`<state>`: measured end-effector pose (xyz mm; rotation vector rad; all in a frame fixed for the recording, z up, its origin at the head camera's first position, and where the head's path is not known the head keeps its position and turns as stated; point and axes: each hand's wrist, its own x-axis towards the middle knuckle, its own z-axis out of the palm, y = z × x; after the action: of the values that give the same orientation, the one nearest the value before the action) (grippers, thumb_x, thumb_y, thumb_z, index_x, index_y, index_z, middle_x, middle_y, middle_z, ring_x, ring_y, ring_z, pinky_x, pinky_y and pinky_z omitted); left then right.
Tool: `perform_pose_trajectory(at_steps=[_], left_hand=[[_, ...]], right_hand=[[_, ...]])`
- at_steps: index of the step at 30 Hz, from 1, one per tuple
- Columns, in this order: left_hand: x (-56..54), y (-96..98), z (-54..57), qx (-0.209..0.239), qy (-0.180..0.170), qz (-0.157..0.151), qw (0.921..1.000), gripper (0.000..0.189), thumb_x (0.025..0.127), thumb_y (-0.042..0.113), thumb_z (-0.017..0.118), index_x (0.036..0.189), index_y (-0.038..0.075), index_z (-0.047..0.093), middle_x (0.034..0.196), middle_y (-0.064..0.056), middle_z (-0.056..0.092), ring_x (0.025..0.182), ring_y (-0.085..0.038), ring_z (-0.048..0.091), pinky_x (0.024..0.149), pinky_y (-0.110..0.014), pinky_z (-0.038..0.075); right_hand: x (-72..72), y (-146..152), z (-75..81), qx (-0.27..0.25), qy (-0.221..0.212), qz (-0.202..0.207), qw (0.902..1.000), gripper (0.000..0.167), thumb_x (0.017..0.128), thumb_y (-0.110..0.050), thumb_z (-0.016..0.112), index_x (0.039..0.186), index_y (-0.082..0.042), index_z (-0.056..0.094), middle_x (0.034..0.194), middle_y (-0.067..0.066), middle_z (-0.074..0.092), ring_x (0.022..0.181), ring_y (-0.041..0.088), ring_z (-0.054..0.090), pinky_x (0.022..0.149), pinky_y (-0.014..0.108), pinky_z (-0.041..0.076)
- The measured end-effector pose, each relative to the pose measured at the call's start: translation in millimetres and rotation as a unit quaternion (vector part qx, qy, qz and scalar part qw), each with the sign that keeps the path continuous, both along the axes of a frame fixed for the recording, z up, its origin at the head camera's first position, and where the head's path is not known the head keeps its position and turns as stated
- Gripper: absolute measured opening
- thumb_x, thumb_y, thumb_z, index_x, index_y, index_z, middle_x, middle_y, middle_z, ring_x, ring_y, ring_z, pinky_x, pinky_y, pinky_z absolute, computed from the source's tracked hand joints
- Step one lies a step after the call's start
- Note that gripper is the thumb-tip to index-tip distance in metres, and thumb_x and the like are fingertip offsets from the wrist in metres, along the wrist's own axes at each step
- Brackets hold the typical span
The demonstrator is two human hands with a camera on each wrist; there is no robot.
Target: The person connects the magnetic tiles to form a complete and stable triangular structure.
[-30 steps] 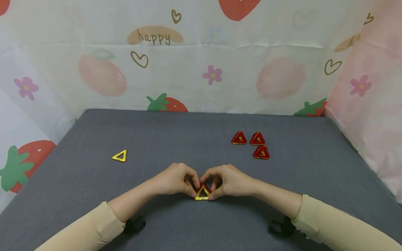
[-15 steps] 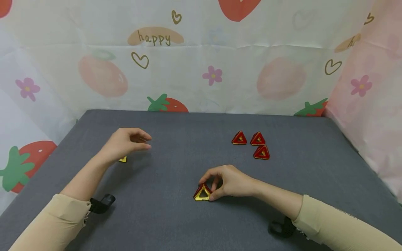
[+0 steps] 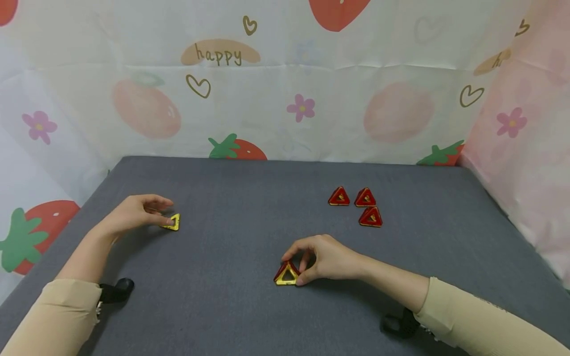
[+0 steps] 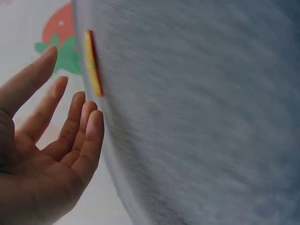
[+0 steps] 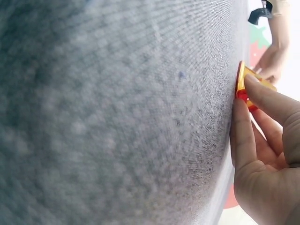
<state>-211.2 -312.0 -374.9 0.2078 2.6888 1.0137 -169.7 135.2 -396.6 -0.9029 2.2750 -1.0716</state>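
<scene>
My right hand (image 3: pixel 329 257) pinches a small pyramid of triangular magnetic tiles (image 3: pixel 285 283) on the table, its yellow frame facing me and red tiles behind. In the right wrist view, thumb and fingers grip the pyramid's edge (image 5: pixel 242 77). At the left, my left hand (image 3: pixel 135 213) reaches over a loose triangular magnetic tile (image 3: pixel 176 223), yellow on top and lying flat. The thumb overlaps part of this tile in the head view. From the left wrist, the fingers (image 4: pixel 77 122) are loosely spread, with the tile (image 4: pixel 93 63) lying past their tips.
Three red triangular pyramids, a left one (image 3: pixel 339 197), a right one (image 3: pixel 365 198) and a nearer one (image 3: pixel 370 217), stand at the back right. A grey cloth (image 3: pixel 249 207) covers the table. A printed curtain (image 3: pixel 311 133) hangs behind it and along both sides.
My left hand has let go of the pyramid and moved left to the loose yellow tile. My right hand stays in place, pinching the pyramid.
</scene>
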Motion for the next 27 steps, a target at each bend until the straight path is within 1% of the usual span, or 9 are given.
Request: perform_pose_trajectory(at_steps=[4,7,12,15,22,27], left_hand=[[-0.9,-6.6,-8.6,-0.013,-0.001,-0.012,0.9998,0.066,0.087,0.031,0.076,0.141,0.002,0.051,0.138,-0.028,0.052,0.122,-0.040,0.055,0.096,-0.048,0.049],[-2.0,-7.8,-11.3,-0.019,-0.003,-0.020,0.9996,0.068,0.086,0.031,0.077,0.142,0.003,0.051,0.137,-0.028,0.051,0.120,-0.037,0.054,0.093,-0.044,0.049],[-3.2,-6.6,-12.5,-0.031,-0.003,-0.030,0.9990,0.072,0.083,0.033,0.079,0.142,0.003,0.050,0.136,-0.029,0.050,0.117,-0.037,0.053,0.090,-0.043,0.047],[-3.3,-5.3,-12.9,-0.039,0.000,-0.031,0.9988,0.073,0.082,0.033,0.080,0.142,0.004,0.051,0.135,-0.030,0.050,0.116,-0.038,0.053,0.089,-0.043,0.047],[-3.9,-4.9,-14.6,-0.045,0.000,-0.030,0.9986,0.071,0.083,0.035,0.079,0.142,0.005,0.052,0.137,-0.030,0.049,0.115,-0.038,0.053,0.086,-0.039,0.047],[-3.2,-4.9,-16.0,-0.047,0.007,-0.027,0.9985,0.068,0.086,0.035,0.077,0.141,0.005,0.052,0.137,-0.029,0.049,0.116,-0.038,0.052,0.088,-0.043,0.047]], right_hand=[[0.6,0.0,0.3,0.000,0.002,0.000,1.0000,0.044,0.076,-0.019,0.086,0.117,-0.024,0.071,0.085,-0.002,0.073,0.077,0.007,0.066,0.067,0.021,0.052],[1.2,0.3,0.7,0.000,0.004,0.002,1.0000,0.045,0.076,-0.019,0.086,0.117,-0.024,0.071,0.086,-0.002,0.073,0.078,0.007,0.066,0.067,0.021,0.052],[1.3,0.5,1.2,0.000,0.002,0.002,1.0000,0.045,0.076,-0.019,0.086,0.118,-0.023,0.071,0.086,-0.002,0.074,0.078,0.007,0.067,0.067,0.021,0.052],[0.9,0.7,1.2,0.000,0.001,0.003,1.0000,0.045,0.076,-0.019,0.086,0.118,-0.023,0.071,0.086,-0.002,0.074,0.078,0.007,0.067,0.067,0.021,0.052],[0.7,1.2,0.7,0.000,0.002,0.002,1.0000,0.045,0.076,-0.019,0.086,0.118,-0.023,0.070,0.087,-0.001,0.074,0.079,0.007,0.067,0.066,0.021,0.052],[0.2,1.1,-0.1,0.003,0.002,0.001,1.0000,0.044,0.076,-0.020,0.086,0.118,-0.024,0.070,0.087,-0.002,0.074,0.079,0.007,0.066,0.066,0.021,0.052]])
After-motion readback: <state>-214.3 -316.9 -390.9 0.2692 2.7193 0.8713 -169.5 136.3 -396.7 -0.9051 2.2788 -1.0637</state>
